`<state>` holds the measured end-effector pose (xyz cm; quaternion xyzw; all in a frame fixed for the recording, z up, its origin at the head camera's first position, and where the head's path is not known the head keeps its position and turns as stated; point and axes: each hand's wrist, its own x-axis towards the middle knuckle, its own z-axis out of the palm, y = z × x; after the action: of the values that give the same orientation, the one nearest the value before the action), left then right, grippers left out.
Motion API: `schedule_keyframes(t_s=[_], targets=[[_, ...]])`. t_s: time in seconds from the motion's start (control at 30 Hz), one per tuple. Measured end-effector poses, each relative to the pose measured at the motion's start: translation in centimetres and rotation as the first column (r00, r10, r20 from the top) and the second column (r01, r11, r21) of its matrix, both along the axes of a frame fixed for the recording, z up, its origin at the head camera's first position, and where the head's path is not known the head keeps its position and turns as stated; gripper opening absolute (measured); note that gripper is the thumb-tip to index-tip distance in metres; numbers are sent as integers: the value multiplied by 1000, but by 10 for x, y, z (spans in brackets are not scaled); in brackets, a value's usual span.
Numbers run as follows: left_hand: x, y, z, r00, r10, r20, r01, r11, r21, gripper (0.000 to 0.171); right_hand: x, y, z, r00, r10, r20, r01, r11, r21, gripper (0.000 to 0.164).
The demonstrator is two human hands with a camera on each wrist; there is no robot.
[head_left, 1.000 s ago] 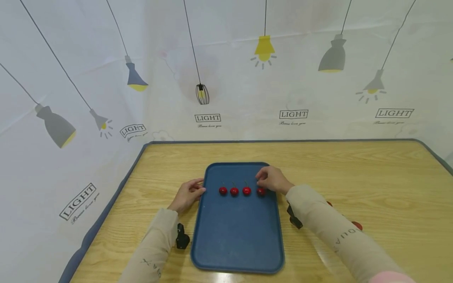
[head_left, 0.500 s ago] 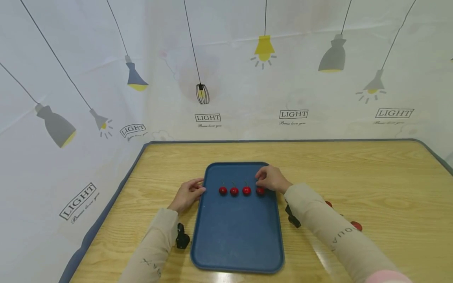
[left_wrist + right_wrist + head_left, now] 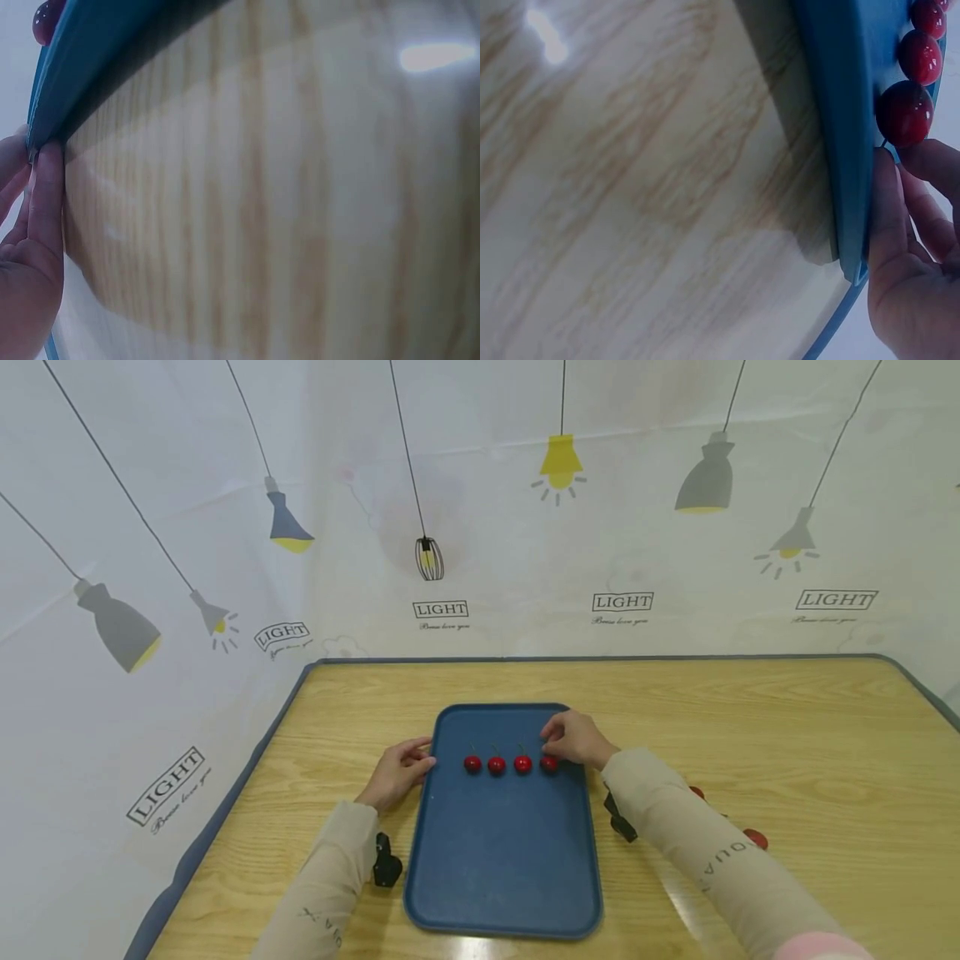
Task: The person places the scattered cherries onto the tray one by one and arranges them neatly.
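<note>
Several red cherries with stems lie in a row across the upper part of a blue tray (image 3: pixel 502 860). At the row's right end, my right hand (image 3: pixel 581 739) holds the last cherry (image 3: pixel 550 765), fingers and thumb closed at its stem side. In the right wrist view, the thumb touches this cherry (image 3: pixel 905 114), with part of its stem showing beside a fingertip. My left hand (image 3: pixel 395 775) grips the tray's left rim. The left wrist view has its thumb and fingers (image 3: pixel 46 187) on either side of the tray's edge (image 3: pixel 71 75).
Two more red things, perhaps cherries, show partly behind the right sleeve: one red piece (image 3: pixel 756 838) and a smaller red piece (image 3: pixel 697 792). Wood-grain table (image 3: pixel 825 735) surrounds the tray. A white curtain (image 3: pixel 510 543) printed with lamps hangs behind the table and at the left.
The cherry at the right hand has shifted slightly left, nearer the others in the row. The right forearm moved a little left early on. The left hand and tray keep their places.
</note>
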<state>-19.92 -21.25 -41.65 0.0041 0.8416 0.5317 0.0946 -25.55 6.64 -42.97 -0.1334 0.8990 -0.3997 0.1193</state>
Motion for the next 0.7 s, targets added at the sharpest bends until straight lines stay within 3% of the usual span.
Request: schedule_keyframes(t_s=[0.1,0.4,0.7], targets=[[-2,-2,-4,1000,-1,1,1,1000,8,43,0,0,2,1000,0,9,0,1000,-1,16],[-18,-12,-35,1000,-7,-3,7,1000,18,44,1,8,7,999,15,40,-13,1000,-28,17],[-19,-13,-35,1000,-5,-11,5,1000,-3,44,11,32,21,992,121,-36,-123,991,-62,21]])
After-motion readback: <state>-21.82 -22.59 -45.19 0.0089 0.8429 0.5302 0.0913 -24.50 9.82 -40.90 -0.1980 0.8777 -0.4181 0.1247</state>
